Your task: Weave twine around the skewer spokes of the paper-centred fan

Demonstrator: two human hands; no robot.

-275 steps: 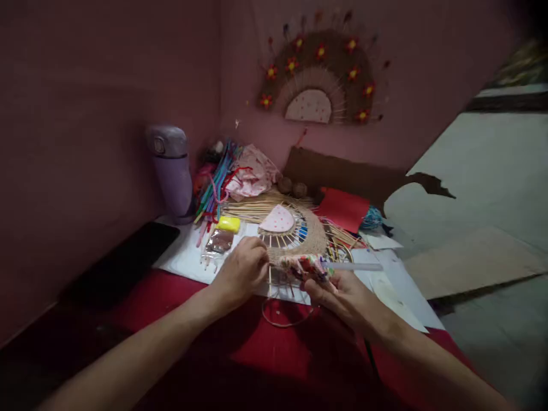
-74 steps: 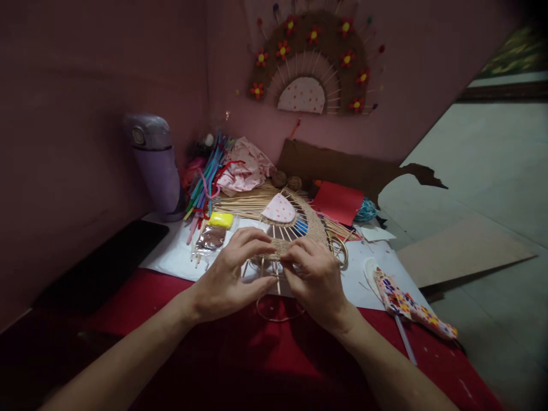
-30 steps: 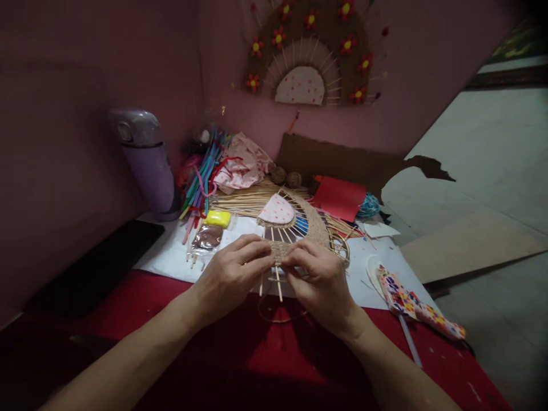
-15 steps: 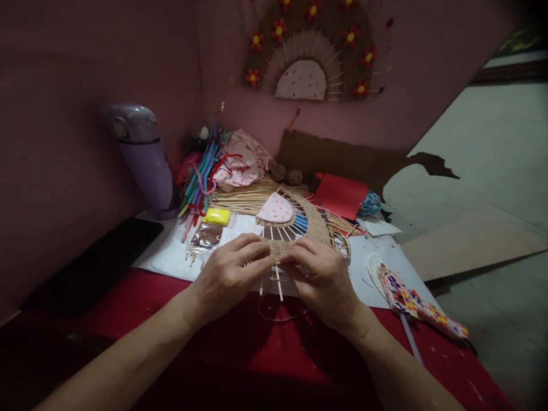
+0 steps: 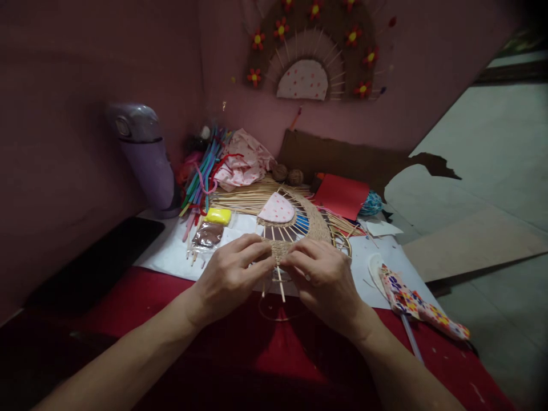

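A half-round woven twine piece (image 5: 318, 221) with thin wooden sticks fanning out lies over the white sheet. At its centre is a half circle of pink dotted cloth (image 5: 277, 208). My left hand (image 5: 237, 268) is closed on the near end of the woven band, fingertips pinching its left side. My right hand (image 5: 321, 274) pinches the same band from the right, its fingertips close to the left ones. Between the hands, bare stick ends (image 5: 281, 285) point toward me. A loop of twine (image 5: 280, 318) hangs below them over the red table edge.
A purple bottle (image 5: 148, 160) stands at left behind a black flat object (image 5: 96, 257). Pipe cleaners (image 5: 205, 171), crumpled dotted cloth (image 5: 244, 160), twine balls (image 5: 295, 177), red paper (image 5: 342, 194) and yellow clay (image 5: 218, 215) lie behind. A flower-patterned glue gun-like object (image 5: 422, 305) lies at right.
Both hands keep their grip on the woven band, with only slight finger movement. The whole view has shifted a little.
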